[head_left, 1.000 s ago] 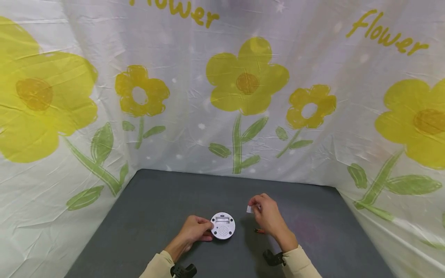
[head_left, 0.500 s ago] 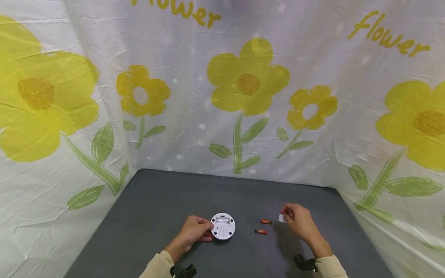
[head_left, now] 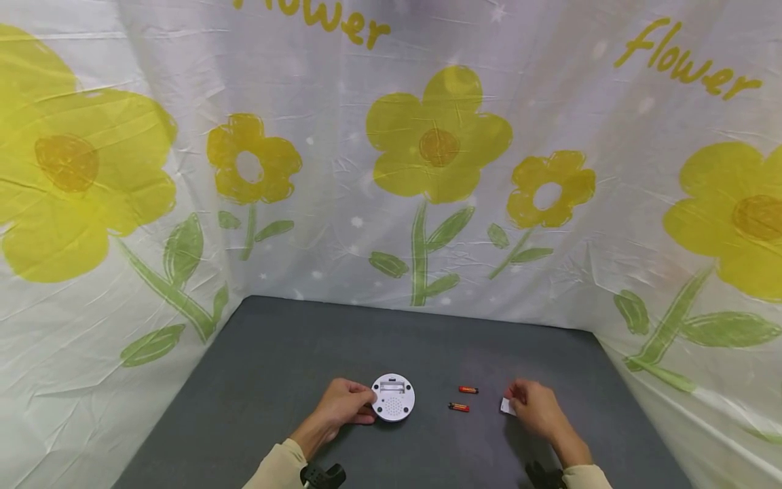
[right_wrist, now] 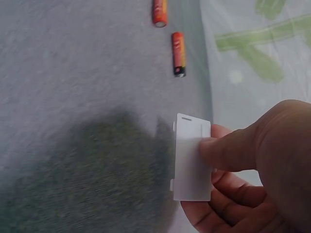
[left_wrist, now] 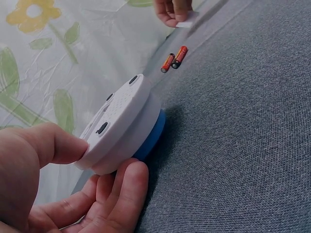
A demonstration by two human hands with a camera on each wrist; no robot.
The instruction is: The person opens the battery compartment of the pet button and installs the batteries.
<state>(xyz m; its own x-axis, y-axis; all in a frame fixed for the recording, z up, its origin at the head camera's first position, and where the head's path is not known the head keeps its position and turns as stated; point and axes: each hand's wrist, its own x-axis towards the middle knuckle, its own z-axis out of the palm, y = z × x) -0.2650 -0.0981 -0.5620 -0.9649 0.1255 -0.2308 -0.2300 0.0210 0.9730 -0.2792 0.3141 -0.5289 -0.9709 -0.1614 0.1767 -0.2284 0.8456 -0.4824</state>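
Observation:
My left hand (head_left: 343, 402) pinches the left rim of a round white device (head_left: 397, 407), thumb on top and fingers beneath. Its upturned underside shows an uncovered battery compartment (head_left: 392, 387), a patch of small holes and dark round feet; a blue part (left_wrist: 151, 135) shows below the white body in the left wrist view. Over to the right, my right hand (head_left: 537, 409) holds a small white battery cover (right_wrist: 191, 160) between thumb and fingers. Two red-and-black batteries lie between the hands: a farther battery (head_left: 468, 390) and a nearer battery (head_left: 459, 407).
A dark grey cloth-like tabletop (head_left: 305, 339) lies under everything. White curtains (head_left: 330, 238) printed with yellow flowers hang around its back and sides. A black wrist camera (head_left: 324, 477) is strapped to the left wrist.
My right hand has moved right with the battery cover, past the batteries, then nearer to me and lower. Both batteries have come into full view. The left hand and device stay put.

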